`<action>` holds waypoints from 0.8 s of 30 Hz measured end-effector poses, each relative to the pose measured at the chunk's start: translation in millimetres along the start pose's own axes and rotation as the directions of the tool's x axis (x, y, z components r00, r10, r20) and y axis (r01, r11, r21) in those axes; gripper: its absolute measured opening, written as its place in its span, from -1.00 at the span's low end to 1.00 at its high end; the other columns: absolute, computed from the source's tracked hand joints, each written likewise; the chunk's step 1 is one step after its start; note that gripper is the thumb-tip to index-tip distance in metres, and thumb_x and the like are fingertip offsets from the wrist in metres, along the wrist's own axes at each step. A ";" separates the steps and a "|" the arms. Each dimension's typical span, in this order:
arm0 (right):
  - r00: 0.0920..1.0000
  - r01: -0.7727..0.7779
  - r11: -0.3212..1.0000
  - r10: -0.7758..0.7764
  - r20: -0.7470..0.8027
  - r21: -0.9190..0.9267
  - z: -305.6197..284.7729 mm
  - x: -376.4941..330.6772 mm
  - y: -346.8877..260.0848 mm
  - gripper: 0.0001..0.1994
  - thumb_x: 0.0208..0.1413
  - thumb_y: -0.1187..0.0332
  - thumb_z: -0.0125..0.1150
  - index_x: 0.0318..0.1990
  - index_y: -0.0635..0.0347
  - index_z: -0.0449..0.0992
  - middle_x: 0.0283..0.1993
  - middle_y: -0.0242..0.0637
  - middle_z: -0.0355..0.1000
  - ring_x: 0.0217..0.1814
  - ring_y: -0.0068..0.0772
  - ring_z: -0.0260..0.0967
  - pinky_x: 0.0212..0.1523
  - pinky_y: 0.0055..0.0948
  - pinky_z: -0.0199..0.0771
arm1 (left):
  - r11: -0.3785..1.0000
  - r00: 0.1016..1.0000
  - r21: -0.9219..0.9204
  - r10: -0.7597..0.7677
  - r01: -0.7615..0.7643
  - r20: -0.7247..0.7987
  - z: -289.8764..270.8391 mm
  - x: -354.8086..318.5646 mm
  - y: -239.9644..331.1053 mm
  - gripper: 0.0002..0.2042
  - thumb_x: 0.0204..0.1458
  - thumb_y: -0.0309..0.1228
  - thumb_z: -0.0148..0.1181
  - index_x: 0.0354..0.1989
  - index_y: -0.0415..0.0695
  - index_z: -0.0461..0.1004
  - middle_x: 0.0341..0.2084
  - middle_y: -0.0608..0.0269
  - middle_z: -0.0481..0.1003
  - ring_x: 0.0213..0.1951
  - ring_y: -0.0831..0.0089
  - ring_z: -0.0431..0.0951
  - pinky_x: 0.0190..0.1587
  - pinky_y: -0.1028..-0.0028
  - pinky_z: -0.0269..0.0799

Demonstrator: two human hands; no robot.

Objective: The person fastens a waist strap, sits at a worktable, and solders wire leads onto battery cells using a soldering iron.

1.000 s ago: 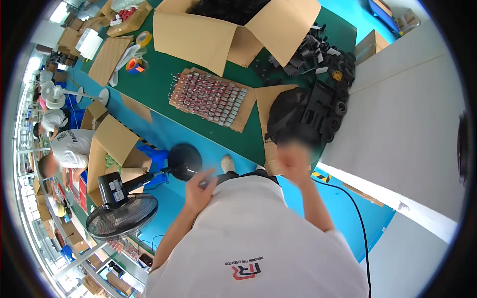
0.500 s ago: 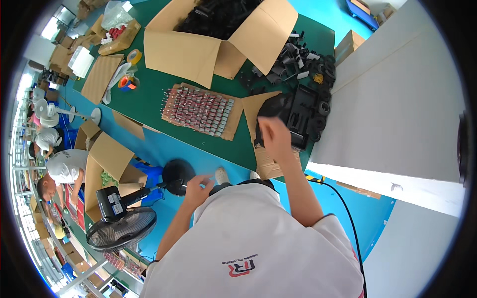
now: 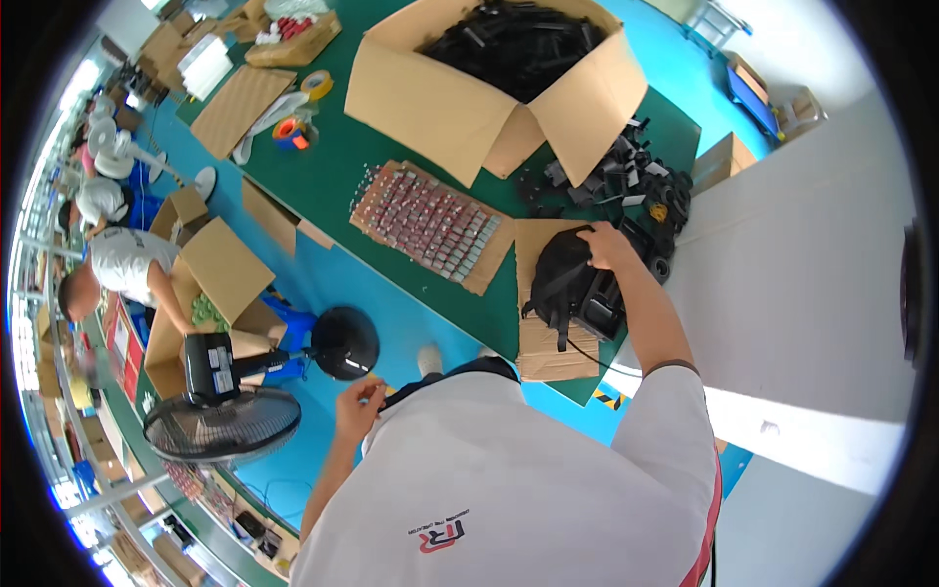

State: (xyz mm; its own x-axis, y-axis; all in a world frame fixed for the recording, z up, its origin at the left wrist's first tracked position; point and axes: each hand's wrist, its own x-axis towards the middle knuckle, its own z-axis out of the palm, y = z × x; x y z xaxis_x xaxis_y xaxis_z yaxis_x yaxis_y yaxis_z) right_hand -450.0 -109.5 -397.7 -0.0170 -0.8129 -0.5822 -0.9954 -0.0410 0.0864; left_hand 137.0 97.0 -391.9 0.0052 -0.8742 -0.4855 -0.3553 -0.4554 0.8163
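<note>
Cardboard (image 3: 556, 360) lies beneath the strapped black bag (image 3: 558, 277) on the green counter (image 3: 452, 309), probably to shield it, while the right hand (image 3: 610, 248) touches its upper edge (whether gripping, I cannot tell) and the left hand (image 3: 359, 407) curls well apart, any contents hidden

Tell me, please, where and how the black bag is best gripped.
Probably by the upper-right edge of the black bag, coming from above right: it looks soft and rounded, and the right hand is at that edge.
</note>
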 end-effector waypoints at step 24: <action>0.950 0.292 -0.265 0.193 -0.246 0.919 19.8 13.2 11.6 -0.51 0.56 0.25 -0.16 -0.16 0.53 0.64 -0.42 -0.17 0.51 -0.39 -0.27 0.51 -0.24 -0.30 0.59 | 0.886 0.975 0.463 -0.074 -0.033 0.211 361.0 148.9 118.9 -0.15 -0.23 0.10 0.65 0.05 -0.39 0.49 0.04 -0.25 0.61 0.10 -0.11 0.63 0.11 0.12 0.60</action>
State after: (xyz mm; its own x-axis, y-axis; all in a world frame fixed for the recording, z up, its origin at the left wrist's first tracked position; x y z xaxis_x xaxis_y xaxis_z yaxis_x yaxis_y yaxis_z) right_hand -463.6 -109.2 -420.4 -0.1855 -0.9230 -0.3372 0.1719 0.3074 -0.9359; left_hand -241.9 -26.6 -480.1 -0.1662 -0.7826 -0.6000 -0.7476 -0.2968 0.5942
